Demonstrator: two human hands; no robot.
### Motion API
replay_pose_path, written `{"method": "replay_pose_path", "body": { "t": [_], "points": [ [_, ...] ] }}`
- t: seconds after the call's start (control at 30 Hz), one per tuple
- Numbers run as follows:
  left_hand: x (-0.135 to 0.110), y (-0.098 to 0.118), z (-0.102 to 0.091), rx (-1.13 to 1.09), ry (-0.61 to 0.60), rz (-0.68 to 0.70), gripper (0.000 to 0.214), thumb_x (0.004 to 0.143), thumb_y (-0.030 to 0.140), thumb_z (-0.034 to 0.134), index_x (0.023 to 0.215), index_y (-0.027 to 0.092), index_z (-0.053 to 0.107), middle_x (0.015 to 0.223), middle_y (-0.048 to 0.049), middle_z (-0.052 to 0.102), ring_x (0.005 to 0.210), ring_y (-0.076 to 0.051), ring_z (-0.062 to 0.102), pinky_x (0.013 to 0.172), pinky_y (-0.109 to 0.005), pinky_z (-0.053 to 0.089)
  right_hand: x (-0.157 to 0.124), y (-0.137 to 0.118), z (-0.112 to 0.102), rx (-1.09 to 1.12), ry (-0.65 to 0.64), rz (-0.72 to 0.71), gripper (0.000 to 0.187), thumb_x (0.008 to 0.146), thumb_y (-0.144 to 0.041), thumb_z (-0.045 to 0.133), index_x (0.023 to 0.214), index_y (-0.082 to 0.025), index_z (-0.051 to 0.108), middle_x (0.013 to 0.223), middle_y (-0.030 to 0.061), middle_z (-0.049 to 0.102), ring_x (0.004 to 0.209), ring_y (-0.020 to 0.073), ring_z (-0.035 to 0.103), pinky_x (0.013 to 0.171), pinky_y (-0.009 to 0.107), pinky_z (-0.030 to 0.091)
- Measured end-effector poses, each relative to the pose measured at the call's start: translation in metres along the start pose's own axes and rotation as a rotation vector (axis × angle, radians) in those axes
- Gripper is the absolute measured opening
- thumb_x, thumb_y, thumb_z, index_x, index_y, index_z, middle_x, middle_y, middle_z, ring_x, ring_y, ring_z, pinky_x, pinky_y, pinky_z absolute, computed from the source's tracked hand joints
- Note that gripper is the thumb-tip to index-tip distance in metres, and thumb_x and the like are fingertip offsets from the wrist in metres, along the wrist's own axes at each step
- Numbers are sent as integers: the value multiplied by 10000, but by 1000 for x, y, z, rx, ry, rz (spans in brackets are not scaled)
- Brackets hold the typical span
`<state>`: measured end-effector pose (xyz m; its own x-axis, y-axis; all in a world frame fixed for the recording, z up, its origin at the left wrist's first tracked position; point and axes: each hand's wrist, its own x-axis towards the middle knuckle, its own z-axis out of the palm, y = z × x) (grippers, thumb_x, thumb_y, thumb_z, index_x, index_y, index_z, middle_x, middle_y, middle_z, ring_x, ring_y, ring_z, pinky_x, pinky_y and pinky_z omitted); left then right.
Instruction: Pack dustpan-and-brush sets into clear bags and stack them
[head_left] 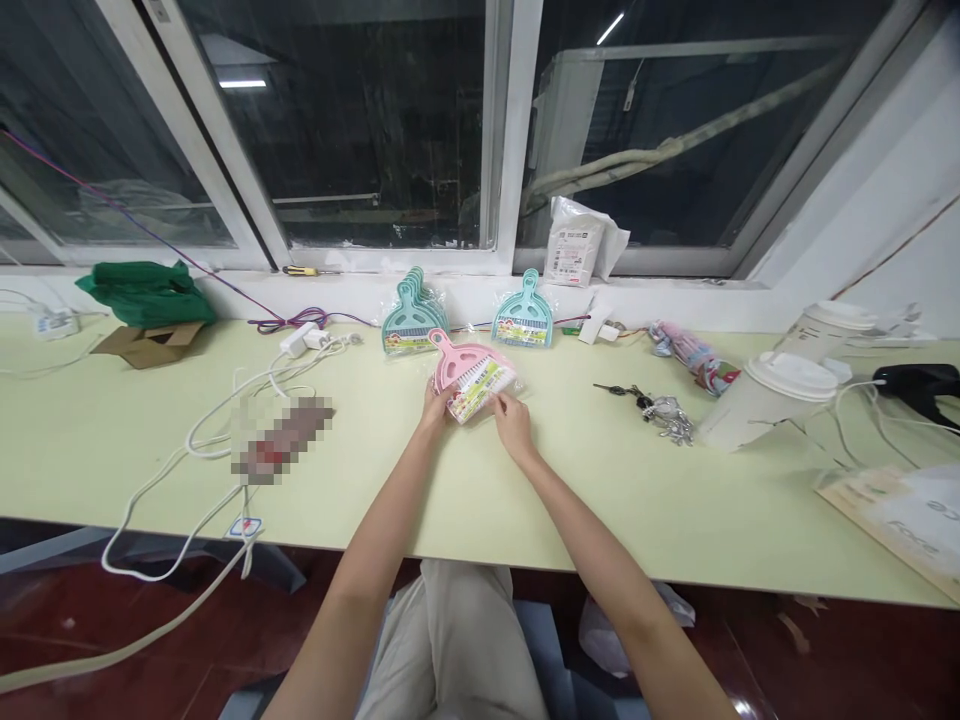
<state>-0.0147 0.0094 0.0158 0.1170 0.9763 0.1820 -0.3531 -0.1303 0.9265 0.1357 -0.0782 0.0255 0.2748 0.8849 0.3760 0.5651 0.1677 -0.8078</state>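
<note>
A pink dustpan and brush set (466,362) in clear wrapping is held a little above the table, tilted, with its handle pointing up and left. My left hand (435,407) grips its lower left edge. At the lower right corner, the fingers of my right hand (513,424) pinch the set's wrapping. Behind it, against the wall below the window, several teal dustpan sets (414,318) stand one behind another. To their right, more of the same kind, one teal dustpan set (523,318) in front, lean upright.
White cables and a blurred-out object (281,440) lie on the left of the pale green table (600,520). Keys (667,415), lidded paper cups (780,390) and a folded umbrella (694,355) are on the right. Far left sit a cardboard box (150,345) and green bag (150,293).
</note>
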Motion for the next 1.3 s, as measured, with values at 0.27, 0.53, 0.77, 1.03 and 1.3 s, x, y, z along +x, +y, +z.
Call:
{"method": "replay_pose_path", "body": {
  "t": [0.27, 0.53, 0.77, 1.03, 1.3],
  "points": [
    [-12, -1, 12, -13, -26, -47, 693, 702, 430, 759, 1302, 218, 484, 1287, -119, 601, 1138, -270, 610, 941, -418, 525, 21, 29, 10, 732, 83, 336, 422, 647, -478, 738, 906, -159, 640, 857, 58, 727, 734, 169, 678, 684, 280, 546],
    [-4, 2, -7, 141, -53, -162, 541, 779, 593, 607, 1069, 139, 656, 1067, -145, 697, 949, -259, 673, 727, -334, 544, 26, 40, 2, 893, 101, 395, 490, 562, -341, 812, 967, -205, 571, 931, 46, 731, 871, 208, 695, 739, 357, 584],
    [24, 25, -54, -50, 632, -108, 342, 919, 298, 452, 1113, 55, 594, 856, -136, 695, 770, -199, 701, 694, -317, 553, 32, 50, -13, 921, 217, 452, 407, 551, -246, 804, 889, -181, 588, 834, 35, 717, 780, 196, 691, 731, 366, 587],
    [56, 110, -152, 460, 1169, -152, 869, 847, 280, 655, 1456, 2, 101, 1480, -339, 283, 1411, -313, 330, 1126, -443, 308, 36, 72, -24, 941, 392, 450, 437, 613, -222, 750, 1013, -186, 580, 1089, 84, 701, 965, 196, 685, 855, 385, 567],
    [12, 46, -6, 352, 158, 45, 530, 979, 338, 408, 1450, 123, 298, 1454, -178, 435, 1388, -252, 369, 1134, -431, 293, 30, 54, -8, 994, 308, 411, 438, 629, -224, 763, 1027, -187, 583, 1090, 80, 707, 975, 192, 691, 857, 363, 573]
  ]
}}
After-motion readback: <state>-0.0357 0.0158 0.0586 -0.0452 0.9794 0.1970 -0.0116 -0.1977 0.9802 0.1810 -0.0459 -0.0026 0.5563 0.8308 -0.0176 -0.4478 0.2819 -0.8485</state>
